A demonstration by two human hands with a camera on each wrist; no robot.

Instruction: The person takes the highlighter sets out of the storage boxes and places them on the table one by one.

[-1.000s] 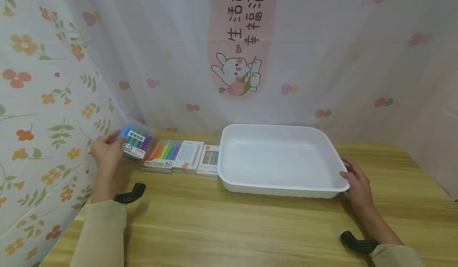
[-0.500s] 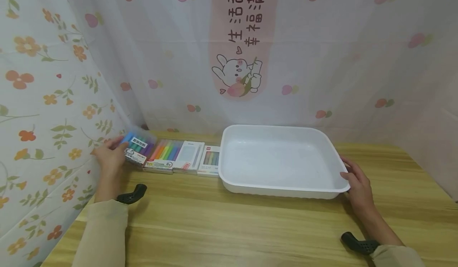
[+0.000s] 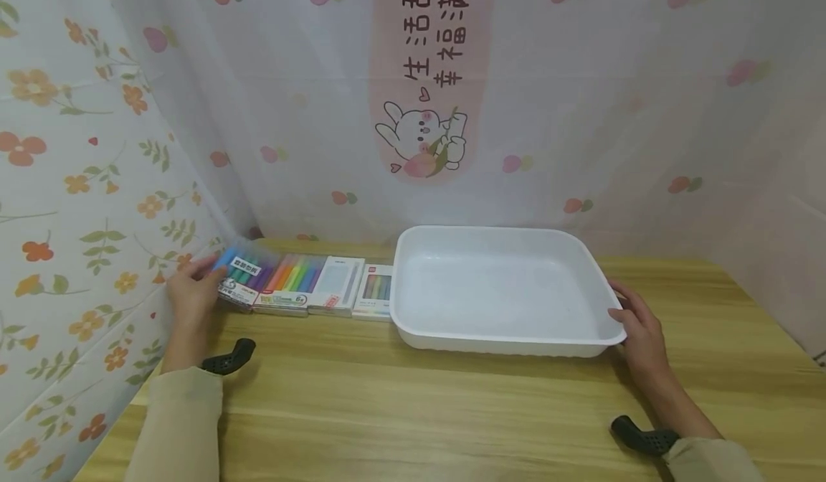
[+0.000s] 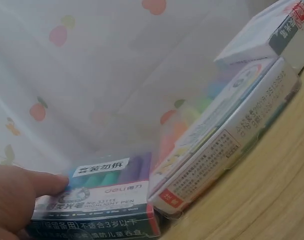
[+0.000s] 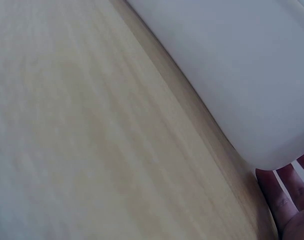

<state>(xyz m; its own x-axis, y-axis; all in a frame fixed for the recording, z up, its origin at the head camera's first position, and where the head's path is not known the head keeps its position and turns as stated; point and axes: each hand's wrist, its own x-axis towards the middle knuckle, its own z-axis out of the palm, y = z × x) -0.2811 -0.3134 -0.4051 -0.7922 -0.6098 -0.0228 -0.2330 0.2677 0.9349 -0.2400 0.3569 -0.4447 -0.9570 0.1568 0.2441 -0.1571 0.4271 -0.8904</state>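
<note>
My left hand [image 3: 192, 295] holds the left side of a clear pack of highlighters [image 3: 247, 272], with blue, green and purple pens inside. In the left wrist view the thumb lies on the pack's [image 4: 109, 187] left part, and its lower right corner is right at the neighbouring rainbow highlighter pack [image 4: 212, 135]. My right hand [image 3: 639, 331] grips the right rim of a white plastic tray [image 3: 510, 342], thumb over the edge. Fingers [image 5: 279, 195] show under the tray's corner in the right wrist view.
Right of the held pack, a rainbow highlighter pack [image 3: 290, 285], a white box [image 3: 337, 285] and a box with coloured sticks pictured [image 3: 373, 292] form a row up to the tray. A flowered curtain [image 3: 97, 216] borders the left, and another printed curtain [image 3: 548, 109] hangs behind the wooden table [image 3: 400, 410].
My left hand has lowered the highlighter pack to the left end of the row, against the rainbow pack. My right hand keeps its hold on the tray.
</note>
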